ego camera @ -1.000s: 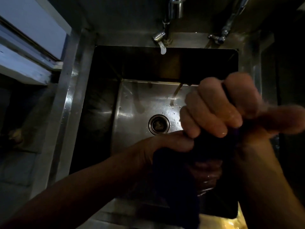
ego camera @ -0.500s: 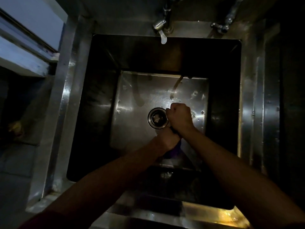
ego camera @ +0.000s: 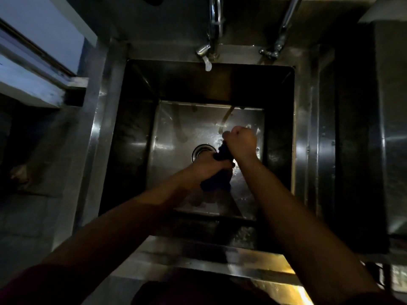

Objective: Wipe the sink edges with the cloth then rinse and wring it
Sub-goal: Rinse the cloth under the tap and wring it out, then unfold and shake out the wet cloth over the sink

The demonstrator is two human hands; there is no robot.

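Left hand [ego camera: 206,170] clamped on near end of dark cloth [ego camera: 217,182], right hand [ego camera: 241,142] fisted on far end, low in the sink [ego camera: 305,128] over the drain [ego camera: 200,151], likely so wring-water drops straight in. Tap [ego camera: 206,57] beyond shows no flow.

A dim commercial-style kitchen or scullery: a deep square stainless-steel sink [ego camera: 306,133] with a round drain [ego camera: 199,150], a lever tap [ego camera: 206,56] on steel pipes [ego camera: 286,20], and all-metal surrounds.
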